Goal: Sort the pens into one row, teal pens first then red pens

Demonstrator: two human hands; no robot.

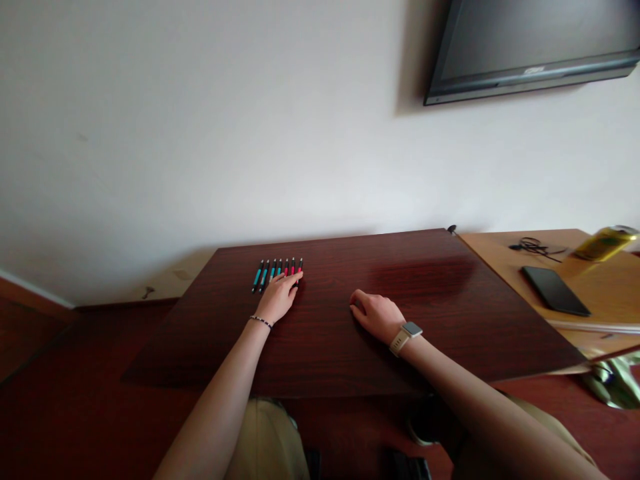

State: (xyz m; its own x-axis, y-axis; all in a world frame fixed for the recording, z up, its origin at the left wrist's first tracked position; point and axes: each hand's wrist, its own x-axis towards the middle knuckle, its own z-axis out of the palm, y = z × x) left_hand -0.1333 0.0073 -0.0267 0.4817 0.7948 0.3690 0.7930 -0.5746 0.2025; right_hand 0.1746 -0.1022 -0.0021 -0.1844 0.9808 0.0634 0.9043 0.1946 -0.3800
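Several pens (259, 276) lie side by side in a row on the dark reddish-brown table (320, 360), left of its middle. They have black parts; the left ones show turquoise barrels, the right ones pink. My left hand (280, 297), with a beaded bracelet at the wrist, lies over the lower parts of the right-hand pens, fingers stretched out and touching them. It hides part of those pens. To the right, my right hand (379, 316) rests on the tabletop apart from the pens. Its fingers are loosely curled in, and no object shows in them. A watch (406, 337) with a light strap is on that wrist.
A lighter wooden table (505, 267) adjoins on the right, bearing a black phone (555, 291), a coiled black cable (535, 247) and a yellow can (606, 243). Behind stands a white wall (225, 133) with a mounted television (530, 47) at upper right.
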